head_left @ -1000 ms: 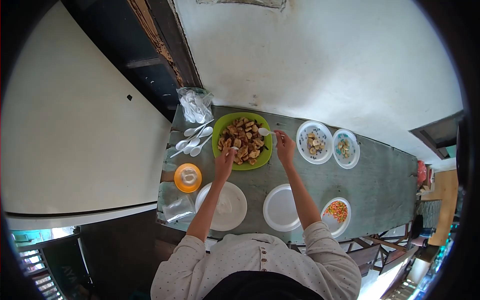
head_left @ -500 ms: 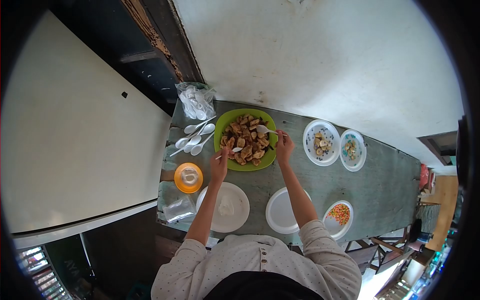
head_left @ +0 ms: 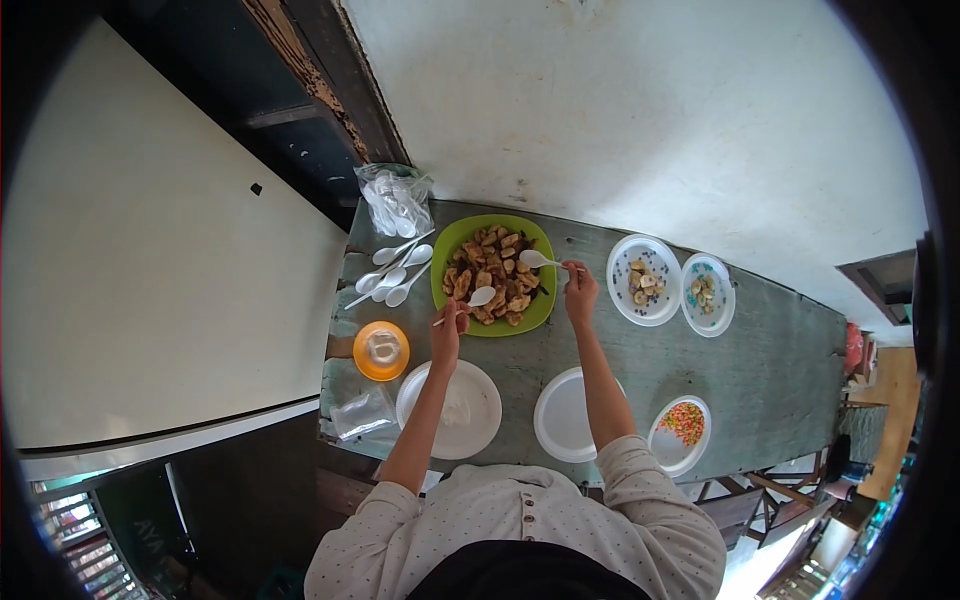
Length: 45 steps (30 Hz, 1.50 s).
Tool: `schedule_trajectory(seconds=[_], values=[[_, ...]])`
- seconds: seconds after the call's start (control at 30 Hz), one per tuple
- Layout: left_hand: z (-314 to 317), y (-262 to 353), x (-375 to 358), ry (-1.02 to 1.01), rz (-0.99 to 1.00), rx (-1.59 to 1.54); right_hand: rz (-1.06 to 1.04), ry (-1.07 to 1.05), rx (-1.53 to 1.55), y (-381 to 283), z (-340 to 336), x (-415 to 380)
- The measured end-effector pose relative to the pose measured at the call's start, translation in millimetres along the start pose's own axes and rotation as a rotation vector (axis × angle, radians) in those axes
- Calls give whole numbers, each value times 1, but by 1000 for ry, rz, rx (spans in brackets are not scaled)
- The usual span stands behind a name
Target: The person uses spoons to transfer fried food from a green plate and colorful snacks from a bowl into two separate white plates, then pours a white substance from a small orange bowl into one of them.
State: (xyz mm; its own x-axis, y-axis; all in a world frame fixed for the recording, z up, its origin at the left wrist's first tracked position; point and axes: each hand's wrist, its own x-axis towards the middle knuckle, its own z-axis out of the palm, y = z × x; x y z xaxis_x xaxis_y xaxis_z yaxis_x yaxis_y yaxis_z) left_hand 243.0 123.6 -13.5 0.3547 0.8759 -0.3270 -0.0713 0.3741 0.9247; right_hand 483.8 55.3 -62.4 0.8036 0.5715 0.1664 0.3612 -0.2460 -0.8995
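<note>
Since a second ago the left hand (head_left: 449,322) has lifted its white spoon (head_left: 468,303) so the bowl sits over the near edge of the green plate (head_left: 447,262). It is closed on the handle; the right hand (head_left: 579,285) pinches a second spoon (head_left: 538,260), bowl over the fried pieces (head_left: 495,275). Both spoons lie roughly crosswise, bowls pointing inward. Working them together from opposite sides should lift pieces cleanly. Plate rests on the desk (head_left: 770,350) just beyond both hands.

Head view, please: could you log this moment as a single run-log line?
left hand: holds white spoon over green plate | right hand: holds second spoon over fried pieces | empty plate near
</note>
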Motion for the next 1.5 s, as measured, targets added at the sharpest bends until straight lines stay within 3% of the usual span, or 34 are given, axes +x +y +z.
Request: schedule_trajectory(seconds=[0.23, 0.3, 0.4, 0.53, 0.6, 0.83, 1.13, 1.33, 1.5], values=[[0, -2, -8, -11, 13, 28, -51, -62, -63, -18, -6, 8], [-1, -4, -9, -23, 0, 49, 96, -68, 171, -16, -4, 9], [1, -7, -11, -19, -10, 29, 235, 9, 253, -4, -1, 12], [-2, -10, -14, -20, -4, 34, 338, -43, 313, 11, 6, 9], [-3, -10, -15, -19, -3, 34, 482, -24, 479, 20, 6, 9], [-8, -7, -21, -13, 5, 28, 580, -25, 546, 21, 1, 1], [-6, -2, -54, -68, 1, 76, 621, 41, 660, 13, -103, -67], [-4, -21, -94, -167, -39, 91, 679, 136, 482, 33, -192, -167], [-1, -27, -120, -189, -83, 96, 673, 211, 366, 38, -220, -228]])
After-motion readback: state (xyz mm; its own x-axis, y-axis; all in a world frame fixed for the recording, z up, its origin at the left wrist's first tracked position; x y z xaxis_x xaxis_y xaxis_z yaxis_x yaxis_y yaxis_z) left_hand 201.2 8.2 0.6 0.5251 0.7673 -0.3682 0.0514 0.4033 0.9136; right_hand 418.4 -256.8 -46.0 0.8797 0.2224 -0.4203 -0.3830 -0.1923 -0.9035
